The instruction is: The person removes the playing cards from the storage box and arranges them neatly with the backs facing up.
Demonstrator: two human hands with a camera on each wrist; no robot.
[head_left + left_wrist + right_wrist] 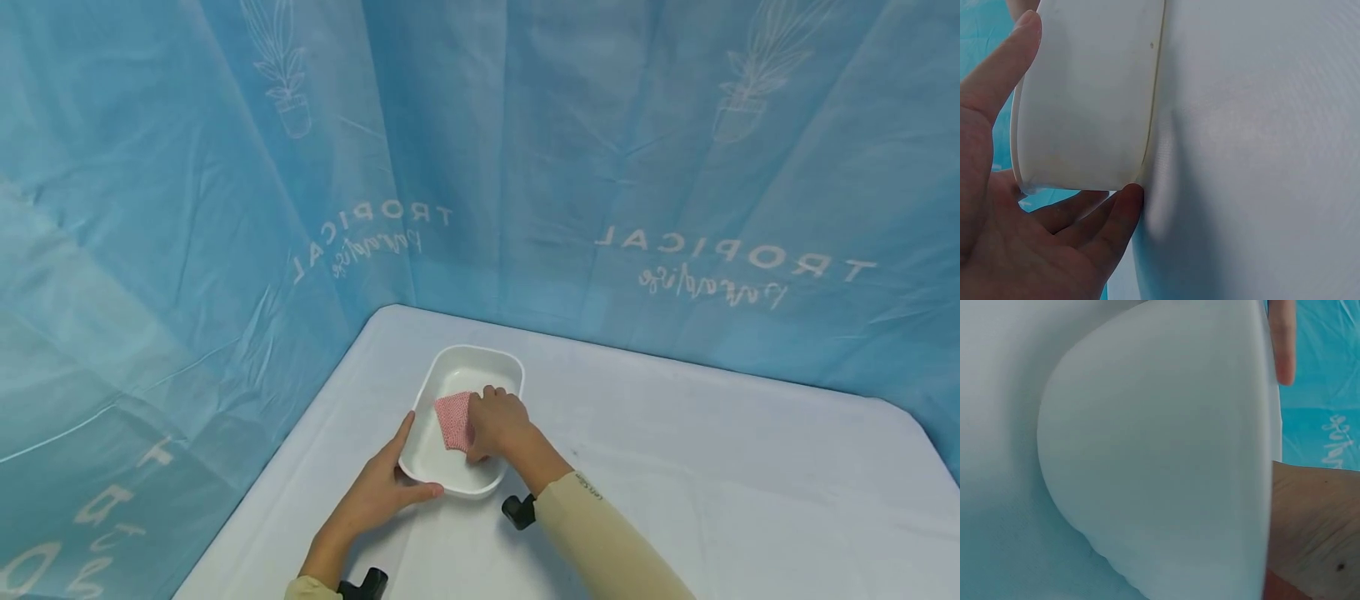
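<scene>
A white rectangular dish (480, 357) with rounded corners sits on the table near its far left corner. My left hand (378, 492) grips the dish's near left corner, thumb on the near side and fingers along the left wall. In the left wrist view, the thumb lies near the rim and the other fingers bend against the side wall (1088, 106). Inside the dish, my right hand (497, 423) holds the right edge of a red-and-white patterned cloth (452, 421) against the bottom. Its fingertips are partly hidden. In the right wrist view the dish wall (1160, 444) hides most of that hand.
A white cloth covers the table (720, 467), which extends to the right of the dish. Blue curtains (555, 167) with white lettering hang behind and to the left, close to the table's edges. Black wrist mounts (517, 512) stick out below the forearms.
</scene>
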